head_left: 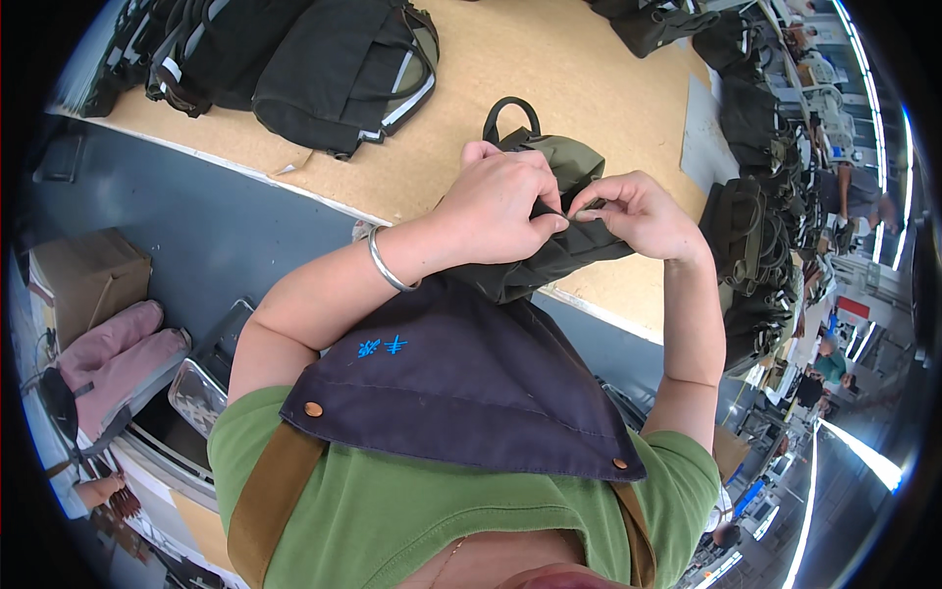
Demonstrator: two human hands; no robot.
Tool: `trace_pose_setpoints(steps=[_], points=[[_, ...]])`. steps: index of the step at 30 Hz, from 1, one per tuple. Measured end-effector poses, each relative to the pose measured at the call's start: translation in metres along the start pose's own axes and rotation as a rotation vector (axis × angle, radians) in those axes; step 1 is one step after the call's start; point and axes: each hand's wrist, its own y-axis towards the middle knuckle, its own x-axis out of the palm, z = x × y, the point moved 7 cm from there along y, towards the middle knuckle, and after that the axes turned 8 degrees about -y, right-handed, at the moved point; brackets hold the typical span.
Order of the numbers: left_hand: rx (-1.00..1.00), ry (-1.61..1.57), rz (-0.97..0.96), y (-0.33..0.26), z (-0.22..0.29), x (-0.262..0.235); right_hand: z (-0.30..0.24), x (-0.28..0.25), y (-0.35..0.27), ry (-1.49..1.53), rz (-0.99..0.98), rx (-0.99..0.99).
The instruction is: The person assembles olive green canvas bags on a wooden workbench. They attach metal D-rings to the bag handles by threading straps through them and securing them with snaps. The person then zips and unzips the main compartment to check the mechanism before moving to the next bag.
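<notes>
A dark olive bag (564, 253) lies at the near edge of a tan table (559, 69), its looped handle (511, 101) toward the far side. The left hand (502, 201) and right hand (645, 213), fingertips close together, each pinch the bag's fabric between thumb and fingers. Black bags (334, 74) lie far left.

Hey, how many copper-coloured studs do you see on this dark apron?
2: a left stud and a right stud, at the two near corners of the dark apron. More could be hidden.
</notes>
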Motion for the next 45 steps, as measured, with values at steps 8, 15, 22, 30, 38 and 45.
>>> trace_pose_setpoints(steps=[8, 15, 22, 30, 38, 45], points=[[0.023, 0.005, 0.042, -0.002, 0.005, -0.002, 0.001, 0.0, 0.002, -0.015, 0.009, -0.059], [0.041, 0.032, 0.099, -0.003, 0.004, -0.005, -0.002, -0.002, 0.001, -0.002, 0.102, -0.043], [0.05, 0.075, 0.117, -0.004, 0.009, -0.004, -0.014, -0.002, -0.007, 0.079, 0.049, 0.028], [0.085, 0.063, 0.101, -0.003, 0.014, -0.003, 0.002, -0.002, -0.006, 0.059, 0.084, 0.051], [0.171, -0.054, -0.066, 0.008, 0.014, -0.013, -0.002, -0.002, -0.009, 0.034, 0.121, 0.036], [0.236, -0.087, -0.062, 0.006, 0.01, -0.005, -0.007, -0.001, -0.01, -0.057, 0.126, 0.029]])
